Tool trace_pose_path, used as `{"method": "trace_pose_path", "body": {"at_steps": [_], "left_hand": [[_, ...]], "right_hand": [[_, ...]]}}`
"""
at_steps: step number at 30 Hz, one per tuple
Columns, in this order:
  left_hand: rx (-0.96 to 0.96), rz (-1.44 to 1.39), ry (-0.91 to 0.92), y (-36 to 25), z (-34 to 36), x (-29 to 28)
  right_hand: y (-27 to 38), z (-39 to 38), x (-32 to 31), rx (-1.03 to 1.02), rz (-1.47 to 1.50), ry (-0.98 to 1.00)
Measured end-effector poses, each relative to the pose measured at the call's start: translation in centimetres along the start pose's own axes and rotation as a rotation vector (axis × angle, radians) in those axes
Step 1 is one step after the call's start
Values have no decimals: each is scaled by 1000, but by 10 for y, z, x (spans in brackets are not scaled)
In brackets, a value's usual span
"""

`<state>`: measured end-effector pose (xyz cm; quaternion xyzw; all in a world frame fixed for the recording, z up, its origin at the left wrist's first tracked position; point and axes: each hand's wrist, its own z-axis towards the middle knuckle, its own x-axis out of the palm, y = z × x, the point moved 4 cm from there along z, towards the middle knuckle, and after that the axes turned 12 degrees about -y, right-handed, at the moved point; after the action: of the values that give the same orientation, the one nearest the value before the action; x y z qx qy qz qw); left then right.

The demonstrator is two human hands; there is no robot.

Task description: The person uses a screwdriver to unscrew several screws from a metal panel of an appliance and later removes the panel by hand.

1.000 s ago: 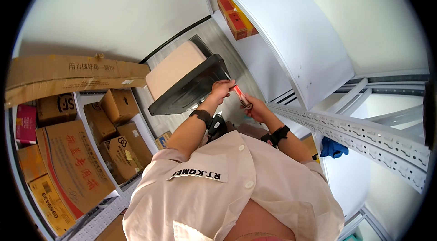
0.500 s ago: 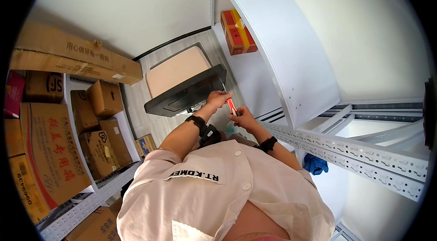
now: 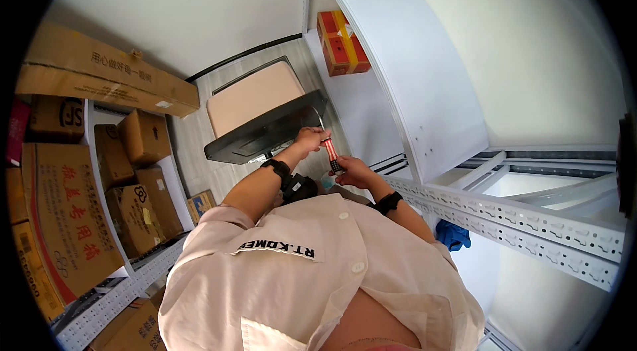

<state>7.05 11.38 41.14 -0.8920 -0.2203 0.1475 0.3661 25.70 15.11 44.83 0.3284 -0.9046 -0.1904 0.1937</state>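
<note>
Slightly leftward in view since the earlier frame, as are the surroundings, the left hand (image 3: pixel 309 140) pinches a red-handled screwdriver's (image 3: pixel 332 151) front; the right hand (image 3: pixel 355 173) clasps its dark end, near the black panel's (image 3: pixel 265 133) right corner.

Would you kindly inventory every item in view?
Slim hand tool: one, red and black, centre
Padded rectangular block: one, beige, upper centre
Moulded panel: one, black, beside block
Perforated metal shelving: several, white, both sides
Long cardboard box: one, brown, upper left
Cardboard boxes: several, mostly brown, left side
Taped box: one, red-yellow, right shelving
Crumpled soft item: one, blue, right
Shirt: one, beige, bottom
Wristbands: two, black, wrists
Left hand, right hand: two, bare, on tool
</note>
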Motion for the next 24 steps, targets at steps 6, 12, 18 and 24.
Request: {"method": "trace_pose_path", "body": {"at_steps": [6,12,18,24], "left_hand": [[40,95,-13,-5,0,3],[64,67,-92,-7,-3,-4],[105,-72,-158,-7,-4,-1],[92,-77,-157,4,2,-1]], "right_hand": [[5,3,-9,-189,-260,-305],[10,9,-15,-261,-262,-254],[-1,5,1,-84,13,-57],[-3,-6,6,-56,156,-12]]}}
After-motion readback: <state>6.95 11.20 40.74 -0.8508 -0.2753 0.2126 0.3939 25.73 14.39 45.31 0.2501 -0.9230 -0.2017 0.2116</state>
